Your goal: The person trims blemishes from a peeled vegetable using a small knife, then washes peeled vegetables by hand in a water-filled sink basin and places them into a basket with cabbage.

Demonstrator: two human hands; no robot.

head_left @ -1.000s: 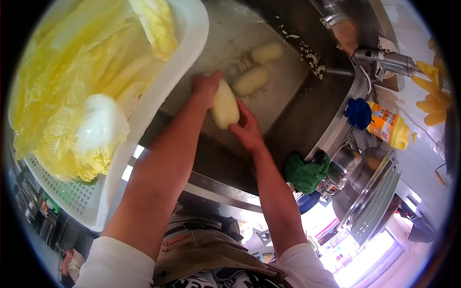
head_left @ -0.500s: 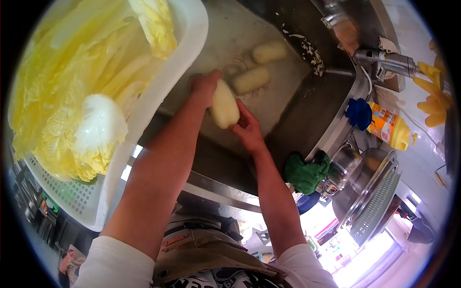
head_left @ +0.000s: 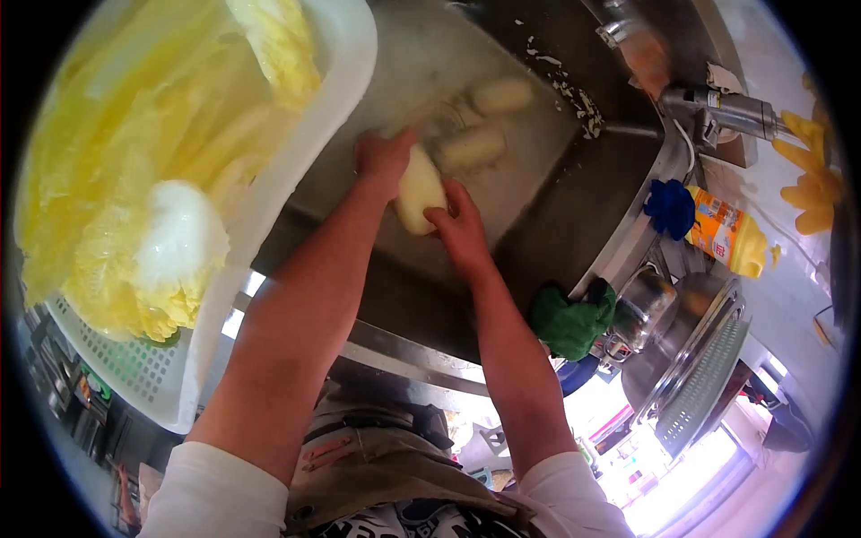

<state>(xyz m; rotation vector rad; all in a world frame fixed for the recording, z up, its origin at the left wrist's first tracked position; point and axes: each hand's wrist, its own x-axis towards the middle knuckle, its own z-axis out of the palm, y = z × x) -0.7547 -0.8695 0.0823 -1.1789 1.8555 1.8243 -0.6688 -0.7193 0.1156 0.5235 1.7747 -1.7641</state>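
A pale, peeled section of what looks like lotus root (head_left: 419, 193) is held between my two hands over the sink (head_left: 556, 215). My left hand (head_left: 386, 160) is closed around its far end, the fingers partly hidden behind it. At the near end, my right hand (head_left: 459, 224) grips it with the thumb on top and the fingers along the right side. Two more pale pieces lie in the cloudy water just beyond: one lotus root piece (head_left: 471, 148) near the held one and another piece (head_left: 502, 96) farther back.
A white perforated basket (head_left: 345, 81) of yellow cabbage leaves (head_left: 99, 179) stands on the left. White scraps (head_left: 583, 108) stick to the sink's wall. Along the right edge are a faucet (head_left: 735, 115), a blue cloth (head_left: 670, 209), a yellow bottle (head_left: 725, 233), a green cloth (head_left: 571, 320) and metal bowls (head_left: 646, 309).
My right hand has shifted slightly up along the lotus root, its thumb now over the near end. The root has turned a little in my hands. The basket appears slightly farther left.
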